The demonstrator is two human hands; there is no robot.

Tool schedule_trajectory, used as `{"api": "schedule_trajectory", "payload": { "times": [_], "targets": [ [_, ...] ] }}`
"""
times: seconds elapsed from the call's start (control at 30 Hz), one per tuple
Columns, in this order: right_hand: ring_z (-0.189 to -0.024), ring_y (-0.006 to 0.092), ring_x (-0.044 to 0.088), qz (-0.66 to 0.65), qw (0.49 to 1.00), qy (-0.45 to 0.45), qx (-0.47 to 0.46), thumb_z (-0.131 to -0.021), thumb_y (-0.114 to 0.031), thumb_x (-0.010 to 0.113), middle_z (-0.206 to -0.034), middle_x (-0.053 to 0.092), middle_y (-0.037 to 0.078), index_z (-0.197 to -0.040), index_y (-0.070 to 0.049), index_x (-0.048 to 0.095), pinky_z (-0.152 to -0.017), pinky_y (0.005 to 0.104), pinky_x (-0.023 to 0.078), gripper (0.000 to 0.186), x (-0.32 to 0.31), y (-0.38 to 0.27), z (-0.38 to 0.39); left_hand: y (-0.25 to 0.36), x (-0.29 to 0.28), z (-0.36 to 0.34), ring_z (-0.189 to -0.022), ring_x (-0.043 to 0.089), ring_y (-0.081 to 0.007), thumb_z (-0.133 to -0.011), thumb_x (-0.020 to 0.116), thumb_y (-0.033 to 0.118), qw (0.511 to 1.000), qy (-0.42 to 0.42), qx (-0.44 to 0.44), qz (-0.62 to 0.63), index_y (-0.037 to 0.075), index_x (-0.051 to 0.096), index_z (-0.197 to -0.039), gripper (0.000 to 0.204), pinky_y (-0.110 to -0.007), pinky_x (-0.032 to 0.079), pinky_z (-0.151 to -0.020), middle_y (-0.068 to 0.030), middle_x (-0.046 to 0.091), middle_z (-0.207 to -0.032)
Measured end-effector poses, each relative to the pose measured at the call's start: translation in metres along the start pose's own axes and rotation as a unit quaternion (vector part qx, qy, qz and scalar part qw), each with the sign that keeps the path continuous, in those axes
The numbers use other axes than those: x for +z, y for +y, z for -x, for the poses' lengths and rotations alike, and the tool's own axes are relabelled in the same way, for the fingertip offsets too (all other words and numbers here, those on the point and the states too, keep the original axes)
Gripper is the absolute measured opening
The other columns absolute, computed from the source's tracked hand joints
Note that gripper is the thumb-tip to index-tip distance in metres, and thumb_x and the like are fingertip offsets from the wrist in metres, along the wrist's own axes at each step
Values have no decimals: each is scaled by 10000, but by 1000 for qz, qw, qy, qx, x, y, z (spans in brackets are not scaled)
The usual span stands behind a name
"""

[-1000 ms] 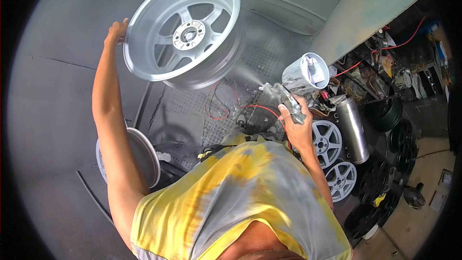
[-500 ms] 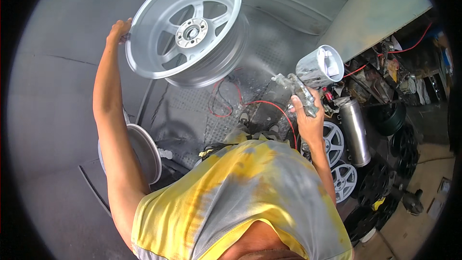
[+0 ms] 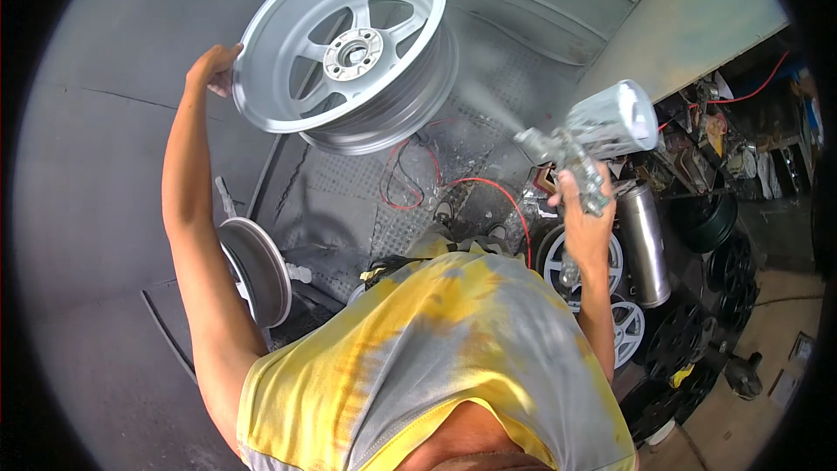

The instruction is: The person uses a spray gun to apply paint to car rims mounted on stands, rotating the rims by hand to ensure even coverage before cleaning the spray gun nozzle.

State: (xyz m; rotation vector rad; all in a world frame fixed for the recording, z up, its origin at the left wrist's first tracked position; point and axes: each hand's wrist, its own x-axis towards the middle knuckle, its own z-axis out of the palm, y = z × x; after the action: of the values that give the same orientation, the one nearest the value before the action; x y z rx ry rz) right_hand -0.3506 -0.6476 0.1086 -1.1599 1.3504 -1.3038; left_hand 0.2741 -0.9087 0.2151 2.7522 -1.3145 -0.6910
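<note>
A silver alloy wheel rim (image 3: 253, 96) hangs tilted in front of me at the far side, its spokes and hub facing me. My left hand (image 3: 216, 68) is closed on the rim's left edge, with some fingertips hidden behind it. On the right, my right hand (image 3: 588, 222) is wrapped round the handle of a paint-spattered spray gun (image 3: 562, 157). A paint cup (image 3: 617, 118), white and smeared with grey, sits on the gun. From the nozzle a pale mist fans out toward the rim, with a gap between gun and rim.
A second wheel (image 3: 266, 270) stands at the left below my arm. A red hose (image 3: 510, 196) runs over the stained floor. To the right are a metal cylinder (image 3: 643, 244), several wheels and a cluttered shelf (image 3: 724, 131). Grey panels (image 3: 532, 0) stand behind.
My right hand has moved the spray gun to the right, away from the rim, and its cup has tipped further over. The rim sits slightly further right in view; my left hand stays at its edge.
</note>
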Motion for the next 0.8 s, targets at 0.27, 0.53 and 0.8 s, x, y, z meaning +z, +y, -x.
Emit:
{"api": "schedule_trajectory", "payload": {
  "times": [0.27,0.53,0.8],
  "targets": [
    [-696,104,612,-85,981,-153,83,-1006,-63,633,-906,647,39,-1208,20,583,-674,263,535,225,24,-7,37,13,-3,2,-590,728,-363,-1028,384,642,996,-25,-44,-67,-168,664,-986,858,-449,631,-502,-272,684,-710],
    [-706,75,607,29,999,28,-23,-997,-96,684,-946,684,36,-1200,-1,606,-668,241,523,237,2,-24,-10,50,12,-30,-745,753,-391,-1042,388,595,987,86,-5,-138,-102,632,-1252,768,-508,613,-625,-279,721,-935],
    [-696,72,603,-19,999,4,28,-999,-113,684,-954,678,26,-1194,-12,608,-642,242,528,232,11,-16,8,77,20,-84,-1003,741,-407,-1024,392,621,965,170,77,-184,-53,672,-1235,760,-509,592,-847,-275,722,-1111]
  ]
}}
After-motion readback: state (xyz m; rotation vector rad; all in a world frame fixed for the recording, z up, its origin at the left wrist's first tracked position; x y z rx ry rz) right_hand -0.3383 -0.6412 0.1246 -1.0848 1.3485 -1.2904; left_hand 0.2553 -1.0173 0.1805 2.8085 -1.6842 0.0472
